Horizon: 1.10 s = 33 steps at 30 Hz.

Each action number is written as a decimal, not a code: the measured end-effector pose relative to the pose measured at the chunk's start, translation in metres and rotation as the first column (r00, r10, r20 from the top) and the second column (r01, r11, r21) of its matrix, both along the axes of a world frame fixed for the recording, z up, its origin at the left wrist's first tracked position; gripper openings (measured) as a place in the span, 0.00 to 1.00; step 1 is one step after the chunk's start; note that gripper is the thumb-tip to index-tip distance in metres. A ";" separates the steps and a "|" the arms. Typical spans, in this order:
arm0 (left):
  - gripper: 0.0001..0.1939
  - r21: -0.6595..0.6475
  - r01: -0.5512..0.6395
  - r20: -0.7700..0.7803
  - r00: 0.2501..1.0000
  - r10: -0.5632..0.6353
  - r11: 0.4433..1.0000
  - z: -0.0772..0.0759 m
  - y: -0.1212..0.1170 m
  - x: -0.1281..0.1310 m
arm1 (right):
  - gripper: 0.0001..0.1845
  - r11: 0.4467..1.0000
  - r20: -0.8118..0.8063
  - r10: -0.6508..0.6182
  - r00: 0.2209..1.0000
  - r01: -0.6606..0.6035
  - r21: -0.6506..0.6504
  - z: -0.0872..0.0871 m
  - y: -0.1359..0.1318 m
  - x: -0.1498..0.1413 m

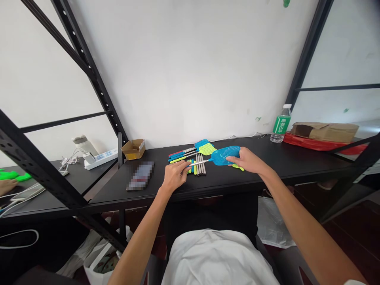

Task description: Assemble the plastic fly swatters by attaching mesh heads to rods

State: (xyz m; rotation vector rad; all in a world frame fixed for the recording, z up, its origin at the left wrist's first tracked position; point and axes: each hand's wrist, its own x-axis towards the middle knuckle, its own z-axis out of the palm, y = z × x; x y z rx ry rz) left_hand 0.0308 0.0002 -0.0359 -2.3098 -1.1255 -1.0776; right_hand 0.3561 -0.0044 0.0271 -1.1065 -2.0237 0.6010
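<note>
White shirt front (216, 257) seen nearest; blue plastic mesh fly swatter (224, 155) held above black surface (285, 158), thin metal shaft (198, 163) pinched by left hand (175, 176), mesh head wrapped by right hand (246, 160). Beside swatter, straight dark rods (200, 164), colour-banded handles (181, 154), yellow-green mesh head (207, 149) left lying loose.

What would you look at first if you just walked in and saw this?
The bright blue fly swatter pops out first, held above the black desk by the left hand on its metal handle and the right hand at its mesh head. Just behind it lie a yellow-green swatter head and loose handles. Far right, a water bottle with a green label stands by the wall.
</note>
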 end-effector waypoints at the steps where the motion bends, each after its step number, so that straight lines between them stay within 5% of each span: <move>1: 0.15 0.004 0.002 -0.001 1.000 -0.002 1.000 0.000 0.000 0.000 | 0.15 0.999 0.002 0.022 1.000 -0.022 -0.036 0.000 0.000 0.001; 10: 0.16 0.018 0.002 -0.031 1.000 -0.002 1.000 -0.001 0.000 0.001 | 0.22 0.968 -0.163 0.113 0.980 -0.146 -0.204 0.002 -0.007 -0.008; 26: 0.15 0.102 -0.037 -0.048 0.998 0.042 0.994 0.000 -0.001 0.003 | 0.13 0.815 -0.515 -0.223 0.828 -0.132 -0.564 -0.009 0.002 -0.020; 33: 0.14 -0.022 -0.120 0.052 0.991 0.121 0.992 0.004 -0.003 0.008 | 0.26 0.766 -0.678 -0.114 0.726 -0.371 -0.526 -0.013 0.007 -0.020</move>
